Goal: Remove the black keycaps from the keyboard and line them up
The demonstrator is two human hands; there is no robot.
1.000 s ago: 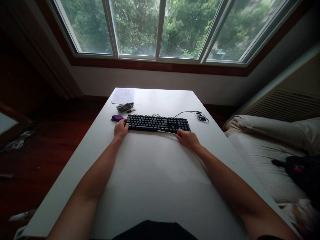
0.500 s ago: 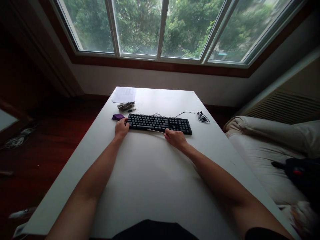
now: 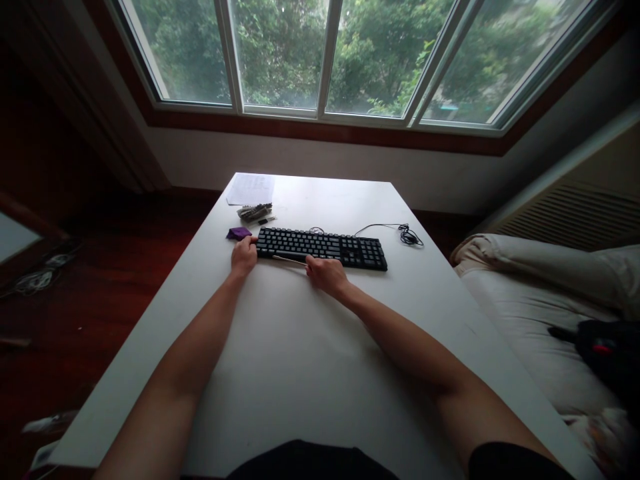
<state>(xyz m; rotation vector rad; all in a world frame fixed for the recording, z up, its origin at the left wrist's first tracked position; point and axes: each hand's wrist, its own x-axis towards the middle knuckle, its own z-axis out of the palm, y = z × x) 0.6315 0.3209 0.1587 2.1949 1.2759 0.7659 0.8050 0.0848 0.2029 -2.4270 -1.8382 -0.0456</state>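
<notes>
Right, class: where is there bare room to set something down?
On the white table: the near stretch between left forearm and right forearm, short of the keyboard; and the far stretch right of the paper, behind the black cable. Crowded: the left, where grey bundle, purple item and left hand sit close together.

No words, numbers, brands or signs are legible. Faint marks show on the paper [image 3: 251,189] at the far left, too blurred to read; any lettering on the keyboard [image 3: 320,245] is too small to make out.
</notes>
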